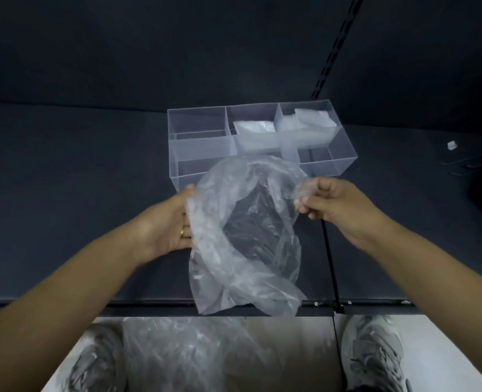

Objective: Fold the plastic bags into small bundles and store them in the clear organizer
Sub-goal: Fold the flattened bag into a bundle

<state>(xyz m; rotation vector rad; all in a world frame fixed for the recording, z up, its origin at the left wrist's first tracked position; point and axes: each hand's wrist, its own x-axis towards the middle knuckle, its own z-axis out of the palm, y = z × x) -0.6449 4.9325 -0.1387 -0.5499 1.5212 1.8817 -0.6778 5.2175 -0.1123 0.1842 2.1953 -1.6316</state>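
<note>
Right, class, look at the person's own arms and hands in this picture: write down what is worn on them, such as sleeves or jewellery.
Both forearms are bare to the picture's edge: no sleeve, watch or bracelet shows. The left hand wears a slim gold ring on one finger. The right hand shows no ring or glove.

surface: dark table (78,165) | on it: clear organizer (198,149), small white scrap (451,145)

Head view, sole camera: wide-angle, facing forward and steeply down; close above dark table (78,179), clear organizer (200,149) centred, floor (443,343) at lower edge.
</note>
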